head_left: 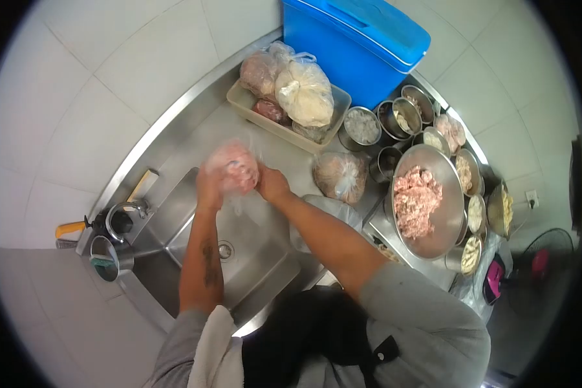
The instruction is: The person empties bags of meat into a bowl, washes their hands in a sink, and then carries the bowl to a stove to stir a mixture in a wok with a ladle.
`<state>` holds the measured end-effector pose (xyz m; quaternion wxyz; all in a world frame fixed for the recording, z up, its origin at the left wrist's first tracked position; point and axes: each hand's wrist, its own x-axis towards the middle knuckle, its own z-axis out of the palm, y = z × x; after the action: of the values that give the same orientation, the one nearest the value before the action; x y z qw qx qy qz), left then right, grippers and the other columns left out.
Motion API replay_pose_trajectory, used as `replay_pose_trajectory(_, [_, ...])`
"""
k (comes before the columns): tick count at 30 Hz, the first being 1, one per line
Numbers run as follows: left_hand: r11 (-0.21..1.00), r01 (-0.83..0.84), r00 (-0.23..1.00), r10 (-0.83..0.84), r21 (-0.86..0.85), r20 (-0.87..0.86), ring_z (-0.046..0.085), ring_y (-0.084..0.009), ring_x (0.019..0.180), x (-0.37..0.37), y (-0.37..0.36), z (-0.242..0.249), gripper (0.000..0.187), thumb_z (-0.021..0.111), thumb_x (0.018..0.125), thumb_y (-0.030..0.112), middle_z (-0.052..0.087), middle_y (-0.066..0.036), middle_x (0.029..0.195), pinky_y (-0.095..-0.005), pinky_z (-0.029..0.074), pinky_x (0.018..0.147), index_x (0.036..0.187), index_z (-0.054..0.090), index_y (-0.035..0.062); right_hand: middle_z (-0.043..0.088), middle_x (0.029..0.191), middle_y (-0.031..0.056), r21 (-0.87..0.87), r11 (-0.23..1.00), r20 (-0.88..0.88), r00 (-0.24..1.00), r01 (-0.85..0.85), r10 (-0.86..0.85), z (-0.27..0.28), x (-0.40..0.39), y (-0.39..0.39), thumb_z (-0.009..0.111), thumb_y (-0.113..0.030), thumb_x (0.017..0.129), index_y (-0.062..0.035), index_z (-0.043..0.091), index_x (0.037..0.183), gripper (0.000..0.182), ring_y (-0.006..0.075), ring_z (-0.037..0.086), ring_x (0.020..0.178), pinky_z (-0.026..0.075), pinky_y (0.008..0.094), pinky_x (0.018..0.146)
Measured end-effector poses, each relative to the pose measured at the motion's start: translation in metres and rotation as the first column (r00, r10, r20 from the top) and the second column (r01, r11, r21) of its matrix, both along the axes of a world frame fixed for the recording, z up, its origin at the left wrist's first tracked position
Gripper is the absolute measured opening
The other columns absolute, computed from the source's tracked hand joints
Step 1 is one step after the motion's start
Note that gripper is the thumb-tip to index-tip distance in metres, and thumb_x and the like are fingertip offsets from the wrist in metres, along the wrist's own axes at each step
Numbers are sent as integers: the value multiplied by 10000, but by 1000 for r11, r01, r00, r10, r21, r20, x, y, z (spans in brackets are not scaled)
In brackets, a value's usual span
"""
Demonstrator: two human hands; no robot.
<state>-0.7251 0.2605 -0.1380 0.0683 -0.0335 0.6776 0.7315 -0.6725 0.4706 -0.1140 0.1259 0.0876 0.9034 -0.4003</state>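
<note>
A clear plastic bag of pink raw meat (234,169) is held up over the back edge of the steel sink (265,258), slightly smeared by motion. My left hand (209,187) grips its left side, the fingers partly hidden by the bag. On the right side my right hand (273,183) is closed on the same bag. Loose plastic hangs below and above the meat. Near my right forearm, another knotted bag (340,176) with pinkish contents rests on the counter.
A beige tub (275,126) with several filled bags stands at the back, beside a blue cooler (355,48). A large steel bowl of minced meat (456,223) is at right, among several steel containers. A faucet (126,210) and a steel cup (119,258) are at left.
</note>
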Motion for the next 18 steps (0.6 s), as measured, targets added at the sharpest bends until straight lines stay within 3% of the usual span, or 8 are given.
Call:
replay_pose_trajectory(1, [960,94,995,-98,262,1,669,-335,1207,17,-10,17,725,715,875,233,621,-162,1420,-424,573,988,1508,467,-19,642,1343,237,-5,1000,0,1000,12,-12,-18,5,9,849,-271,832,-147,561,1466,707,436,636,1202,534,481,995])
replay_pose_trajectory(2, [961,102,994,-106,257,2,669,-335,1207,38,-16,39,725,715,875,233,621,-162,1420,-424,573,988,1508,467,-19,672,1200,228,-68,997,-153,987,46,-56,-38,17,24,803,-265,876,-119,643,1309,485,440,641,1136,530,490,958])
replay_pose_trajectory(4, [735,29,999,-11,678,-31,612,-342,1302,88,-18,83,753,651,905,286,580,-171,1472,-470,528,1082,1565,416,10,702,1058,218,-132,989,-310,945,69,-107,-29,48,42,757,-260,919,-92,726,1153,290,445,646,1070,525,499,922])
replay_pose_trajectory(6, [676,12,1000,-6,737,-11,553,-349,1378,115,-45,76,760,627,881,261,529,-173,1527,-517,475,1153,1568,407,22,673,975,202,-273,950,-403,878,153,-257,21,93,59,733,-192,937,-54,745,1031,168,409,652,958,515,478,870])
replay_pose_trajectory(10, [772,-91,993,115,629,3,571,-364,1360,159,-98,40,743,620,827,200,559,-189,1482,-527,504,1127,1524,449,9,682,981,142,-413,895,-331,888,169,-320,78,220,112,694,-121,977,-26,721,1058,128,287,664,941,516,400,867])
replay_pose_trajectory(12, [801,-206,975,220,562,43,627,-344,1282,182,-119,6,662,603,845,140,622,-184,1392,-497,517,1115,1472,477,-33,679,990,41,-630,743,-246,849,226,-467,85,298,138,639,-63,1021,-14,702,1083,102,153,618,938,504,328,861])
replay_pose_trajectory(13, [794,-284,958,215,538,189,634,-350,1276,212,-103,28,631,589,865,152,633,-193,1377,-481,522,1113,1458,492,-44,679,990,41,-620,727,-231,816,295,-529,76,339,157,639,-63,1021,-14,702,1083,102,153,618,938,504,328,861])
replay_pose_trajectory(18, [860,-249,947,120,446,297,649,-338,1277,307,-101,-15,567,559,993,297,641,-182,1407,-475,521,1112,1452,529,-36,667,1040,-31,-789,323,79,607,523,-791,-15,609,222,603,-64,1058,-43,687,1143,121,84,582,968,498,281,880])
